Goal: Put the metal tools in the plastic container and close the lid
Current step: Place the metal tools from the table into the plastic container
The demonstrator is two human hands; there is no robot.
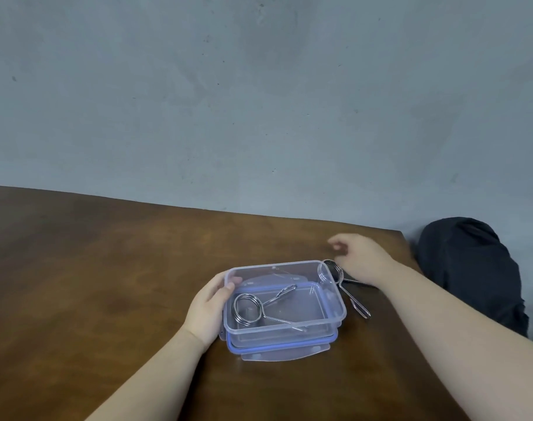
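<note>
Container point(285, 311) on lid point(281, 350), one tool point(259, 308) inside | left hand point(209, 311) grips its wall | right hand point(360, 256) loosely open, empty, above second tool point(345, 287), partly hidden

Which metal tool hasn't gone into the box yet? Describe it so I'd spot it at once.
Find the clear plastic container in the middle of the brown wooden table, sitting on its blue-edged lid. Just off its far right corner, below the right hand, lies a metal spring clip. Unlike its twin inside the container, it rests on bare wood.
</note>
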